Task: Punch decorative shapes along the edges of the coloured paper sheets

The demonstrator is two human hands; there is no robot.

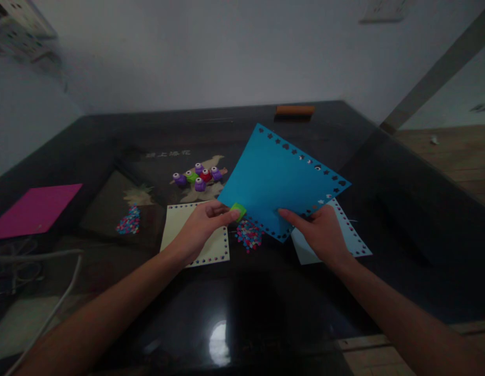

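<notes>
Above the dark table (109, 136) — left hand (201, 222) grips green punch (238, 211) | right hand (322, 232) pinches blue sheet (277, 183)

Head camera, looking forward-down over dark table (109, 136), near hands.

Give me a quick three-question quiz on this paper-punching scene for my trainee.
1. True or false: the left hand pinches a green punch at the edge of the blue sheet.
2. What does the right hand hold? A a pen; B the blue sheet; C a roll of tape.
3. What lies on the table between the cream sheet and the pale blue sheet?

Key: 1 true. 2 B. 3 the confetti pile.
</notes>
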